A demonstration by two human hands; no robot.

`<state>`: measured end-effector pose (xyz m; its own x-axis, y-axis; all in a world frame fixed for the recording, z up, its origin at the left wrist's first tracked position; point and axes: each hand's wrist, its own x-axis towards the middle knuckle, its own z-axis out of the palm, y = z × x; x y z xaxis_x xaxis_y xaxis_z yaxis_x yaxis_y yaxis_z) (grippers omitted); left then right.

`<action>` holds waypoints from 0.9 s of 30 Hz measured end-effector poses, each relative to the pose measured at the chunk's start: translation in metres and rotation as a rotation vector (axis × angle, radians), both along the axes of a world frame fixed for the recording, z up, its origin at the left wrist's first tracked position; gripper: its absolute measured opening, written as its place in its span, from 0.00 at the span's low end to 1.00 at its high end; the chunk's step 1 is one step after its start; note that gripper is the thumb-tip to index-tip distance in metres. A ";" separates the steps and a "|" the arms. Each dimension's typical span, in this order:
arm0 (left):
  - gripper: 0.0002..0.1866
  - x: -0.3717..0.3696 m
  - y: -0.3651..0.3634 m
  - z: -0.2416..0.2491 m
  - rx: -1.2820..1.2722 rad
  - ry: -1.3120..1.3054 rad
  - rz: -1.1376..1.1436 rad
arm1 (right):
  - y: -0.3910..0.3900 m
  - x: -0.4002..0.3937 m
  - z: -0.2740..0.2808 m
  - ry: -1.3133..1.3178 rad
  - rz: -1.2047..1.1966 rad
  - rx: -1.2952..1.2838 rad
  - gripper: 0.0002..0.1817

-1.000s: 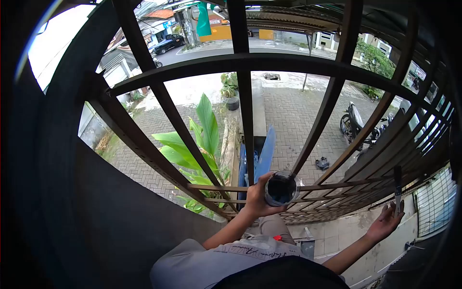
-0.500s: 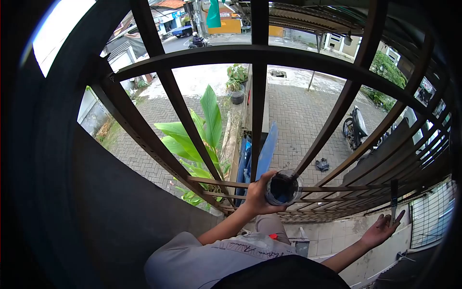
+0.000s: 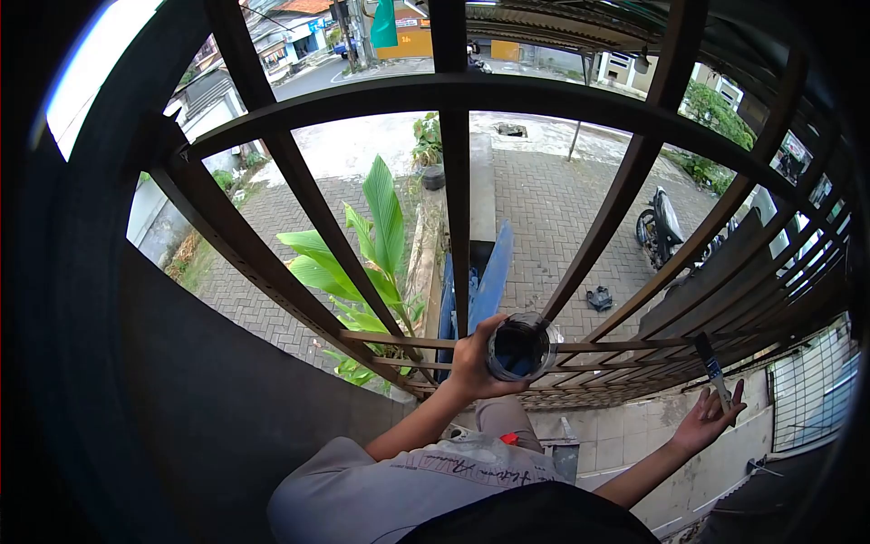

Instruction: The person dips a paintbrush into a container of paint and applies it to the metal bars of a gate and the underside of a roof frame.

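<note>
My left hand (image 3: 473, 364) is wrapped round a clear plastic jar (image 3: 544, 349) with dark, paint-like stuff inside and smears on its wall. The jar's mouth faces up towards me, close to the lower rails of the brown metal grille (image 3: 453, 181). Off to the right, my right hand (image 3: 698, 428) grips a paintbrush (image 3: 712, 364) by its pale handle, with a couple of fingers stretched out. The brush's dark bristles point up and to the left, overlapping the grille's lower right bars in this view.
A dark grey wall (image 3: 227, 363) rises at the left. Beyond the bars are a leafy green plant (image 3: 385, 218), a blue panel (image 3: 494, 281), a parked motorcycle (image 3: 662, 227) and a black bag (image 3: 599, 297) on the paving. Wire mesh (image 3: 811, 394) stands at the far right.
The paintbrush has tipped from nearly upright to leaning left, and my right hand has shifted slightly left. The jar stays in my left hand, slightly left and lower in view.
</note>
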<state>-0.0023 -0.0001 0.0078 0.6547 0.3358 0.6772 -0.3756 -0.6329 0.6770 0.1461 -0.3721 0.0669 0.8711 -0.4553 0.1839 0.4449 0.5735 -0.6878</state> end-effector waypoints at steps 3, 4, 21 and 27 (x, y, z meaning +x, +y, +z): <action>0.54 0.001 0.001 0.001 0.008 -0.003 0.011 | 0.003 0.002 -0.007 -0.099 0.017 0.051 0.23; 0.54 0.001 0.000 0.001 0.007 -0.007 0.014 | -0.014 0.009 -0.023 -0.261 0.213 -0.009 0.20; 0.54 -0.002 0.002 0.008 0.032 0.020 0.005 | 0.014 0.001 -0.012 0.093 0.050 -0.038 0.29; 0.55 -0.001 0.004 0.010 0.023 0.007 -0.003 | 0.022 0.000 -0.027 -0.035 0.270 -0.061 0.33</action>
